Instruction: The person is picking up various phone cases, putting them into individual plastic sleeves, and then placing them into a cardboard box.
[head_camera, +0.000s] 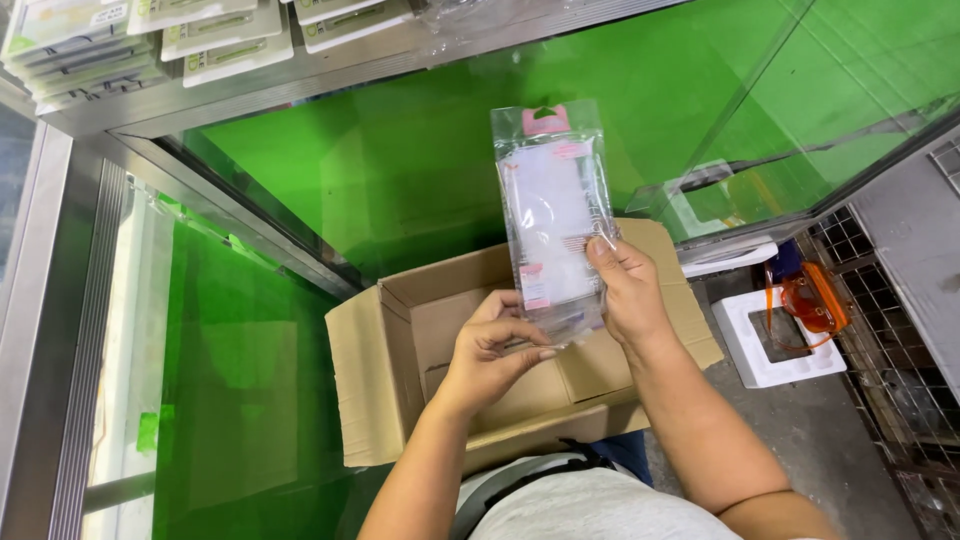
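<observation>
Both my hands hold up a clear plastic packet (553, 210) with a pink hang tab and a white card insert. My right hand (625, 290) grips its right edge, thumb on the front. My left hand (495, 345) pinches its bottom edge from below. The packet is upright above an open brown cardboard box (385, 370) that rests on my lap; the box's inside looks bare where it shows.
A green glass display case (450, 160) with metal framing fills the space ahead and to the left. Several flat white packets (225, 40) are stacked on its top at upper left. A white foam piece (780, 345) and an orange object (815, 300) lie on the floor at right, by a metal grate (890, 370).
</observation>
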